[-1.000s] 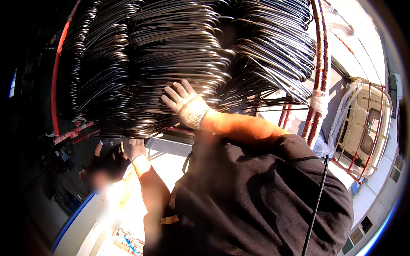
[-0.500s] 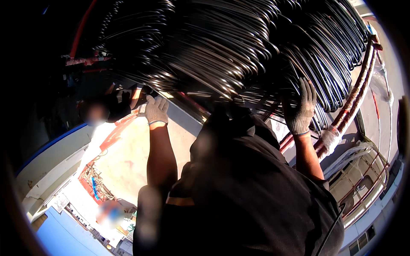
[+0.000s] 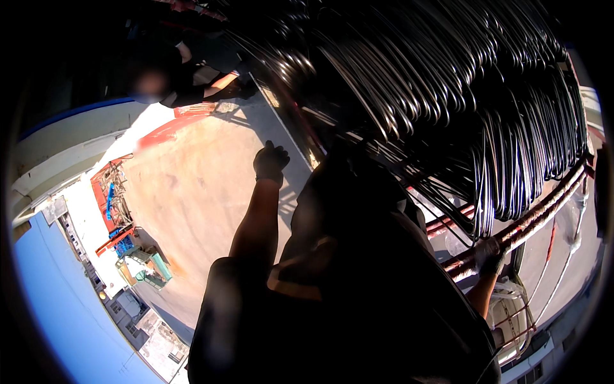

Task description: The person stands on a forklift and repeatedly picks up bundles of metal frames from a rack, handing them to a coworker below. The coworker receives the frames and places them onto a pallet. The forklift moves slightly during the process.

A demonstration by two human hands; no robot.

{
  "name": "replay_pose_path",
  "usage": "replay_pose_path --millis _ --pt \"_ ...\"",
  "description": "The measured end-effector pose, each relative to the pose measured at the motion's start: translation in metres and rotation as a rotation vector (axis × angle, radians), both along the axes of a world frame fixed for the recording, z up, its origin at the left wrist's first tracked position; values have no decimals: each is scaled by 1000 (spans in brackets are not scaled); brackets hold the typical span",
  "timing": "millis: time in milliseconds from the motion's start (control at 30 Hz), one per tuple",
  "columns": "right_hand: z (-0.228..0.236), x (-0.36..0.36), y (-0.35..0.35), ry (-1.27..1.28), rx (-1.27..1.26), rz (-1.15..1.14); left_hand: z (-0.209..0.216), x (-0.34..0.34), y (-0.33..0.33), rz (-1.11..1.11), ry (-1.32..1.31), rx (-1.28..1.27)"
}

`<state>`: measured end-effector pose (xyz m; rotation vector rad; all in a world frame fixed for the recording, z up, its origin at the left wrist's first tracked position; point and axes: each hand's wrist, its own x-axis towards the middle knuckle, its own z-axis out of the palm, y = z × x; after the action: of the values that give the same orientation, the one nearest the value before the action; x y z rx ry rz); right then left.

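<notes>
Coils of black wire or rod (image 3: 409, 70) are heaped in front of me, bright where sunlight catches their loops. My left hand (image 3: 271, 161), gloved and in shadow, hangs left of the load's edge rail (image 3: 288, 128). Its fingers are curled in, with nothing visible in them, and it is apart from the coils. To the right, my gloved right hand (image 3: 491, 259) is closed around the red wrapped bar (image 3: 521, 233) beside the coils. Dark shade and the bar partly hide its fingers.
Another person (image 3: 192, 83) in dark clothes reaches toward the far end of the edge rail. Pale ground (image 3: 192, 185) lies below on the left, with a scrap pile (image 3: 115, 198) and a green bin (image 3: 157, 269). A metal-framed cart (image 3: 515, 320) stands lower right.
My view has swung, shifting the coils right. My left hand has come away from the edge beside the other person. My right hand has left the coils and taken hold of the wrapped bar.
</notes>
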<state>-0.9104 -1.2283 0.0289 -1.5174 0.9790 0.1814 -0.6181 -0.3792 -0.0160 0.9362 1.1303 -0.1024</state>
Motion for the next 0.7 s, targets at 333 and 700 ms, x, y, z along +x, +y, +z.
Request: replay_pose_path --millis 333,700 --pt "45 55 80 709 -943 625 12 -42 3 -25 -54 81" --pt "60 75 99 857 -840 516 65 -38 -51 -31 -39 181"
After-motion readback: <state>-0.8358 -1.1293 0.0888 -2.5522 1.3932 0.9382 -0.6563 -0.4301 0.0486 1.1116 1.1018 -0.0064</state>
